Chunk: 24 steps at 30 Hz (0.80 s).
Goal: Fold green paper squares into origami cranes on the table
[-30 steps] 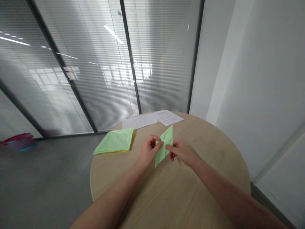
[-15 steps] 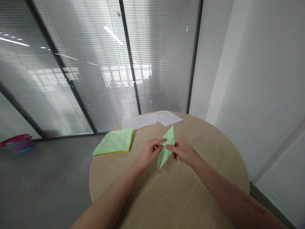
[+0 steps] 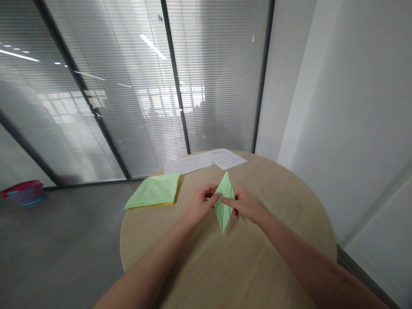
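Between my hands, above the middle of the round table, is a piece of light green folded paper (image 3: 225,186) in a narrow diamond shape, with a crease or slit running down its lower half. My left hand (image 3: 202,203) pinches its left edge, thumb on the front and fingers behind. On the right edge, my right hand (image 3: 245,205) grips it the same way, with the thumb lying across the front. The fingers behind the paper are partly hidden.
A stack of green and yellow paper sheets (image 3: 154,190) lies at the table's left edge. Printed white sheets (image 3: 228,159) rest at the far edge of the wooden table (image 3: 289,206). On the floor at far left stands a red-rimmed basket (image 3: 27,193). A blind-covered glass partition (image 3: 219,86) rises behind.
The folded paper has turned more upright, and its two lower points have come together into one. My left index finger has moved from the front of the paper to behind it.
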Motion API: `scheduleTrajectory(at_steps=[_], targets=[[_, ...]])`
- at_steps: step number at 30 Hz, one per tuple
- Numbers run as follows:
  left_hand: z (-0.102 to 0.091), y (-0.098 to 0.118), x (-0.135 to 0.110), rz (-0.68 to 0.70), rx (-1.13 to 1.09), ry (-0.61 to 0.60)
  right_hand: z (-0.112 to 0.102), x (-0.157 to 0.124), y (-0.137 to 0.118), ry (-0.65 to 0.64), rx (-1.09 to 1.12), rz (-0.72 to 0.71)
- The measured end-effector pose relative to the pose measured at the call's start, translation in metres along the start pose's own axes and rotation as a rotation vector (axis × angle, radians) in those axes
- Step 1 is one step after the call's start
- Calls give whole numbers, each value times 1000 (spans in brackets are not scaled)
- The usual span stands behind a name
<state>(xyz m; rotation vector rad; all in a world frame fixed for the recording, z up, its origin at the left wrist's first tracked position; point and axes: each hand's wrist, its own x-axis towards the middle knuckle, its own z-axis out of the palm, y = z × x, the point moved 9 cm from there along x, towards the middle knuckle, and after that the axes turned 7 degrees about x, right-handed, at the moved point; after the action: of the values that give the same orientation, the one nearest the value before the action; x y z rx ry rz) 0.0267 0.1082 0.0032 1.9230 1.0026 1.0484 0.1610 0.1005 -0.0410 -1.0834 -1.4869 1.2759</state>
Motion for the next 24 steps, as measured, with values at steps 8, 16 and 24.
scheduleTrajectory(at_steps=[8, 16, 24], targets=[[-3, -7, 0, -91, -54, 47, 7, -8, -8, -87, -113, 34], [3, -8, -2, -135, 29, -96, -16, 0, -13, 80, 53, -36], [16, -6, -6, -111, 54, -232, -19, 2, -14, 89, 173, -57]])
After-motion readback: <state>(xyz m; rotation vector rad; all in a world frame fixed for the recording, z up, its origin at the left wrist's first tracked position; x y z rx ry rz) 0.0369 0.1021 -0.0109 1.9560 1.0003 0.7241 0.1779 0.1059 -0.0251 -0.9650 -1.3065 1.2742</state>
